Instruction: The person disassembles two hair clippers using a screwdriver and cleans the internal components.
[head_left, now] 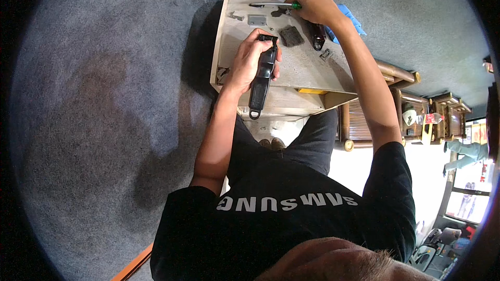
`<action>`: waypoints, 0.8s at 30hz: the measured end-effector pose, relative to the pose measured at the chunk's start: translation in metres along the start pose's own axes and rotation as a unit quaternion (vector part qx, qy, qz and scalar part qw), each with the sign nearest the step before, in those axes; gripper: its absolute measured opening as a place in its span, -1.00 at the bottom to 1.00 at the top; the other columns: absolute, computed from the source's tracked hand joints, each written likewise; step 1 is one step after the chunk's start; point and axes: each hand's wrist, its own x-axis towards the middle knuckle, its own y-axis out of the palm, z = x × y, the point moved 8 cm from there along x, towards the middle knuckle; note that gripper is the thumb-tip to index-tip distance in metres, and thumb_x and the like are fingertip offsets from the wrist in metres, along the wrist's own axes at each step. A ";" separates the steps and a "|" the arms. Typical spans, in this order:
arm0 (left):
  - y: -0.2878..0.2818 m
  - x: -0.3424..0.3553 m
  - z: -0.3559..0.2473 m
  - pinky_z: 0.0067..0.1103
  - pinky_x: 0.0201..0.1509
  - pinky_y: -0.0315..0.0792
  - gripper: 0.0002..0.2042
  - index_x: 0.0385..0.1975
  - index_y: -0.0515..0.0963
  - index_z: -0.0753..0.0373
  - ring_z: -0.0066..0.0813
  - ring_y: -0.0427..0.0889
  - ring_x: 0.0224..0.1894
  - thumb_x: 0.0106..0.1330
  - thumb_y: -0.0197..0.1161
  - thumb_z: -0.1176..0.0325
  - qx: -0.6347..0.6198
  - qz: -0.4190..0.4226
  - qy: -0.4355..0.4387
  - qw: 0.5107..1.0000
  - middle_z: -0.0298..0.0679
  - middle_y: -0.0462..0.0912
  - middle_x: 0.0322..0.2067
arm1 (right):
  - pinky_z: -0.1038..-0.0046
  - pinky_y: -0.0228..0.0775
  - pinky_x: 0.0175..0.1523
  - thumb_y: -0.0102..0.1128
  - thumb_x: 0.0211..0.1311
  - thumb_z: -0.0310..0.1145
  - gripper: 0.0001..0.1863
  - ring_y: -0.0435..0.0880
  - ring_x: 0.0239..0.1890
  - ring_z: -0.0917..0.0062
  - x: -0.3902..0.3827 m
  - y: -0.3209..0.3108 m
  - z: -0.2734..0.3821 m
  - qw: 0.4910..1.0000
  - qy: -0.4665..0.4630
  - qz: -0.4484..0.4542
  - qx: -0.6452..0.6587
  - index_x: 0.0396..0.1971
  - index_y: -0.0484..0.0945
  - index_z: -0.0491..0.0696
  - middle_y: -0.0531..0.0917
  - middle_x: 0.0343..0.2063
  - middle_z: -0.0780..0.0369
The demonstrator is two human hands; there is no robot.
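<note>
A black hair clipper [264, 75] lies in my left hand [249, 62], its blade end toward the far side of the table and its hanging loop toward me. The fingers wrap round its body, with the thumb near the blade end. My right hand [314, 6] is at the table's far edge, closed round the green handle of a screwdriver [273, 4]. Its thin metal shaft points left above the tabletop. Below that hand rests a second, dark clipper [316, 37]. A dark square pad [291, 36] sits between the two clippers.
Small parts lie on the pale wooden table [291, 70]: a grey metal plate [257, 20] and a small metal piece [326, 54]. A blue cloth [350, 20] is past my right wrist. Something yellow [311, 91] shows in the open compartment below. Bamboo benches [359, 122] stand at the right.
</note>
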 end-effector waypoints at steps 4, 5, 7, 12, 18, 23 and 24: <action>-0.001 -0.002 -0.001 -0.51 -0.55 0.53 -0.77 -0.10 0.42 0.27 -0.41 0.62 -0.62 0.45 0.01 0.24 0.001 0.001 -0.005 1.000 -0.13 0.62 -0.43 | 0.15 0.58 0.13 0.37 0.25 -0.20 -0.65 0.74 0.02 0.15 0.004 0.004 0.007 0.998 0.007 0.062 0.004 0.04 0.75 0.17 0.78 -0.06 0.14; 0.000 -0.002 -0.001 -0.51 -0.55 0.52 -0.76 -0.10 0.42 0.27 -0.41 0.62 -0.62 0.45 0.01 0.24 0.000 0.003 -0.006 1.000 -0.13 0.62 -0.43 | 0.14 0.58 0.13 0.38 0.25 -0.16 -0.64 0.74 0.02 0.15 0.004 0.003 0.007 0.998 0.006 0.064 -0.001 0.04 0.75 0.16 0.79 -0.08 0.13; 0.000 -0.002 -0.001 -0.51 -0.56 0.51 -0.76 -0.10 0.43 0.27 -0.41 0.62 -0.62 0.45 0.01 0.24 -0.001 0.007 -0.008 1.000 -0.13 0.62 -0.43 | 0.14 0.58 0.13 0.39 0.24 -0.13 -0.63 0.74 0.02 0.14 0.003 0.003 0.008 0.999 -0.006 0.052 0.006 0.05 0.75 0.15 0.79 -0.08 0.12; -0.002 0.000 0.002 -0.50 -0.55 0.51 -0.76 -0.08 0.42 0.27 -0.41 0.62 -0.62 0.45 0.00 0.24 0.005 0.008 -0.009 1.000 -0.13 0.61 -0.43 | 0.13 0.57 0.13 0.41 0.23 -0.06 -0.59 0.74 0.01 0.13 0.002 0.003 0.010 0.999 -0.011 0.043 -0.001 0.05 0.74 0.12 0.79 -0.08 0.12; 0.001 -0.001 0.000 -0.50 -0.55 0.52 -0.75 -0.08 0.42 0.28 -0.41 0.62 -0.62 0.45 -0.01 0.23 0.017 0.001 -0.013 1.000 -0.13 0.62 -0.44 | 0.12 0.58 0.11 0.39 0.25 -0.03 -0.59 0.74 0.01 0.10 0.000 0.006 0.001 0.999 -0.009 0.030 -0.027 0.02 0.74 0.10 0.78 -0.09 0.11; -0.001 -0.001 0.000 -0.51 -0.55 0.52 -0.75 -0.08 0.42 0.28 -0.41 0.62 -0.62 0.45 0.00 0.23 0.019 0.001 -0.012 1.000 -0.13 0.62 -0.44 | 0.07 0.62 0.06 0.44 0.17 -0.16 -0.70 0.77 -0.07 0.06 -0.008 -0.006 0.016 0.998 -0.045 0.001 -0.047 -0.14 0.77 0.02 0.71 0.02 0.06; -0.002 -0.001 0.000 -0.51 -0.54 0.53 -0.75 -0.08 0.43 0.29 -0.41 0.62 -0.63 0.45 0.00 0.23 0.020 0.001 -0.009 1.000 -0.13 0.62 -0.44 | 0.07 0.62 0.06 0.44 0.17 -0.16 -0.70 0.77 -0.07 0.06 -0.007 -0.005 0.017 0.998 -0.046 0.001 -0.047 -0.14 0.77 0.02 0.71 0.02 0.06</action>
